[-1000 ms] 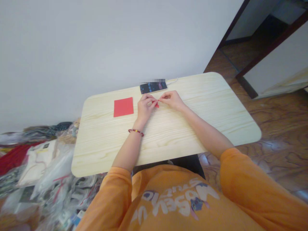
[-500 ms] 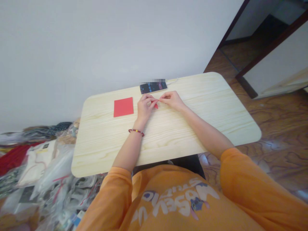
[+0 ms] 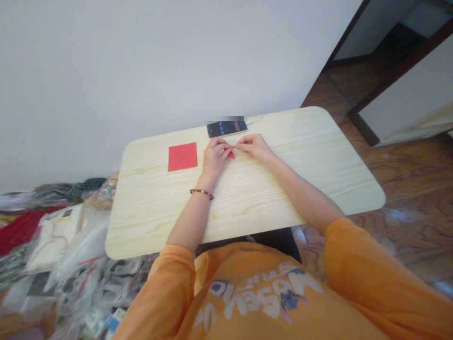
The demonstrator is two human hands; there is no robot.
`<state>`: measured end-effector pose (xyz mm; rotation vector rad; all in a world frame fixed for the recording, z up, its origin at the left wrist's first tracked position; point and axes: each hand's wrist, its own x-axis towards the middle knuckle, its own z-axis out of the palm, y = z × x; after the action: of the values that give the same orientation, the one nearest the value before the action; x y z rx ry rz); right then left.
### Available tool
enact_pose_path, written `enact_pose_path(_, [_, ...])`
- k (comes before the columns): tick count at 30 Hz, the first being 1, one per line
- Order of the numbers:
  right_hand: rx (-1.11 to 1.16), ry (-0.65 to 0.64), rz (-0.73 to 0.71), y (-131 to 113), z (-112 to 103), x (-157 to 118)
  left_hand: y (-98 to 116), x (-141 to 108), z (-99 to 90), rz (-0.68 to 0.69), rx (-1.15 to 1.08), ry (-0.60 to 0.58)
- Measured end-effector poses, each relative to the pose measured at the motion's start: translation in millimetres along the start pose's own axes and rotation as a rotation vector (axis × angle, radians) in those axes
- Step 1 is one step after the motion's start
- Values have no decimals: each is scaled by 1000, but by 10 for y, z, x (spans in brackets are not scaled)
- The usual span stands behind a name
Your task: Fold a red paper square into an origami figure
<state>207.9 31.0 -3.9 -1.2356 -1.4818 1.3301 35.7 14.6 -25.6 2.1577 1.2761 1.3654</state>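
Barely any shift, small pointed red paper piece (image 3: 231, 155) still pinched

Since the last frame we get only a slight drift of the view. The left hand (image 3: 213, 158) and right hand (image 3: 254, 146) stay together, fingertips meeting, and we read both as clamped on the small pointed red paper piece. Fingers hide most of it and only a red tip shows just below the pinch, so we can't tell its folds or full shape. It sits near the far edge of the pale wood-grain worktop (image 3: 247, 208), just in front of a black smartphone (image 3: 226, 128) with a white cable (image 3: 255, 118). We judge the step in hand to be fine folding or creasing. At this point the piece calls for a steady two-hand pinch and small, careful finger work, as it's tiny and mostly covered. A flat red square paper sheet (image 3: 182, 157) lies just left of the left hand, not touching it. A red beaded bracelet (image 3: 201, 193) circles the left wrist, and a heap of clear plastic bags (image 3: 71, 255) sits on the floor left of the worktop.
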Motion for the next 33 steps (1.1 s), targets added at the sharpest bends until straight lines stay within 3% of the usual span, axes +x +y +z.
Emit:
enact_pose_path(10, [-4,6,84,-59,7,-25,24,-10,21,24,17,28])
enact_pose_path(21, [-74,3,-8,-16,15,-3,21,-7,33,-22,-21,8])
enact_pose_path(33, [-105,6,-7,19,4,16,35,-23,14,-39,-63,-41])
